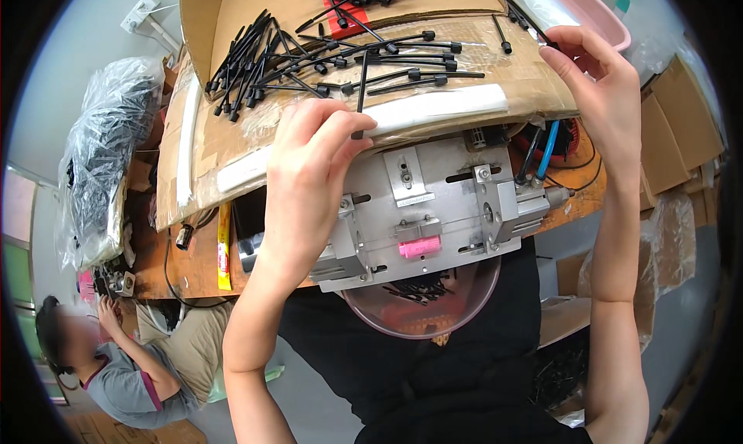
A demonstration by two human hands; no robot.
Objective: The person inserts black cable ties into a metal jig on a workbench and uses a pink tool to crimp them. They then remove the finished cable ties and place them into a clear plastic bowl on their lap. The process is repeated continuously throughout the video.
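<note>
Black plastic rod [361, 96] stands pinched between our left hand [309, 173] thumb and fingers, upright at the front edge of the cardboard sheet [232, 146], where many like rods [309, 53] lie scattered. Our right hand [600, 96] has its grip closed on the far right edge of that cardboard, fingertips touching another rod's end. Below sits a metal fixture [433, 204] on the orange surface [201, 266], over a pink bowl [422, 312].

My left hand [309, 173] pinches 1 black tie [361, 96] off the cardboard sheet [495, 45]; the metal fixture [433, 204] sits just right of it. My right hand [600, 96] grips the sheet's far edge.
</note>
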